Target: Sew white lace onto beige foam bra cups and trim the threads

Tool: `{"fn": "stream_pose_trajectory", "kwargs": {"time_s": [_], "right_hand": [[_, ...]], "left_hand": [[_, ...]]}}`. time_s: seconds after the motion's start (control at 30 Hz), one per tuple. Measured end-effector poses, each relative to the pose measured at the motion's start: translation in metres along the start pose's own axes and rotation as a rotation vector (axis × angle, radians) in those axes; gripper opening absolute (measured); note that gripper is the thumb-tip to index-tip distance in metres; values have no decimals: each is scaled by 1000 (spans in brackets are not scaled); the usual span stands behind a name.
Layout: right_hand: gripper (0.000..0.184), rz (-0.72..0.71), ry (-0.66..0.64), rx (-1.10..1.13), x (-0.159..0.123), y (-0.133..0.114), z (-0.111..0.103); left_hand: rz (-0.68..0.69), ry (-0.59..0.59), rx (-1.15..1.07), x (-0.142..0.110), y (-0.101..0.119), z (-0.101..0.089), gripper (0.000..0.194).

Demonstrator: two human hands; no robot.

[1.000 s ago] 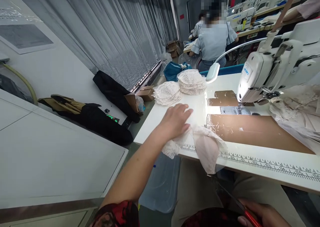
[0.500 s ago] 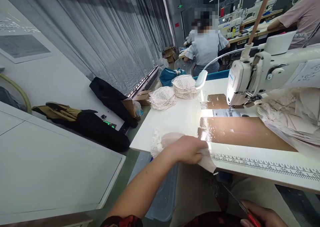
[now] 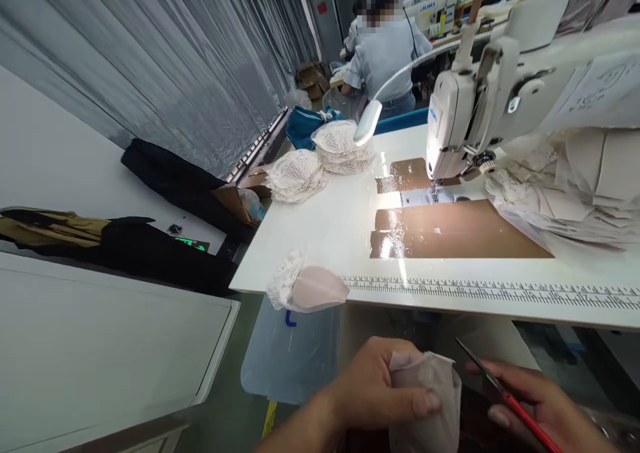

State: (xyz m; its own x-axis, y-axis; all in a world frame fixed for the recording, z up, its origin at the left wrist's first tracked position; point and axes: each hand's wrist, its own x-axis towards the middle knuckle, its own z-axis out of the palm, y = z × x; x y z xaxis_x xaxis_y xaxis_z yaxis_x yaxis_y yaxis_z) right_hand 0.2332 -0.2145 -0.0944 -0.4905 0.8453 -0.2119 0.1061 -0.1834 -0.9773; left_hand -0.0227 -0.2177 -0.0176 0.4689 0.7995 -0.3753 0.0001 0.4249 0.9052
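Note:
Below the table edge, over my lap, my left hand grips a sheer, pale pinkish fabric piece with the thumb across its front. To its right, my right hand holds a slim pointed metal tool with a red handle, its tip toward the upper left. The tool's exact kind is unclear. The tip is close to the fabric but apart from it. A lace-edged, cup-shaped fabric piece lies at the table's front left edge, slightly overhanging.
A white sewing machine stands on the table, with piled pale fabric at its right. Two stacks of lace pieces sit at the back left. A lamp arches over. Under the edge is a clear plastic bin. A co-worker sits ahead.
My left hand has moved from the tabletop down to my lap with the pale fabric, leaving the lace-edged piece at the edge. The right hand has risen with the red-handled tool.

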Motion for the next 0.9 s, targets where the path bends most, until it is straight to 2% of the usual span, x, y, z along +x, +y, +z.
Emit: {"fn": "stream_pose_trajectory", "kwargs": {"time_s": [0.1, 0.17, 0.3, 0.43, 0.53, 0.67, 0.77, 0.9], "right_hand": [[40, 25, -90, -108, -2, -2, -9], [39, 37, -155, -167, -3, -1, -13], [39, 28, -193, -228, -5, 0, -14], [40, 30, -196, -306, -6, -4, -12], [39, 46, -202, -412, -7, -7, -13], [38, 41, -177, -378, -9, -9, -12], [29, 35, -208, -311, -6, -14, -8], [17, 42, -275, -313, 1, -23, -4]], "left_hand": [[-25, 95, -61, 9, -26, 5, 46], [-5, 120, -7, 11, -32, 4, 44], [72, 139, 146, 10, -26, -1, 37], [138, 137, 140, 13, -23, -4, 40], [105, 161, 115, 16, -27, -6, 43], [89, 205, 73, 15, -34, -8, 41], [95, 225, 23, 14, -36, -8, 40], [71, 195, 16, 15, -35, -6, 38]]}}
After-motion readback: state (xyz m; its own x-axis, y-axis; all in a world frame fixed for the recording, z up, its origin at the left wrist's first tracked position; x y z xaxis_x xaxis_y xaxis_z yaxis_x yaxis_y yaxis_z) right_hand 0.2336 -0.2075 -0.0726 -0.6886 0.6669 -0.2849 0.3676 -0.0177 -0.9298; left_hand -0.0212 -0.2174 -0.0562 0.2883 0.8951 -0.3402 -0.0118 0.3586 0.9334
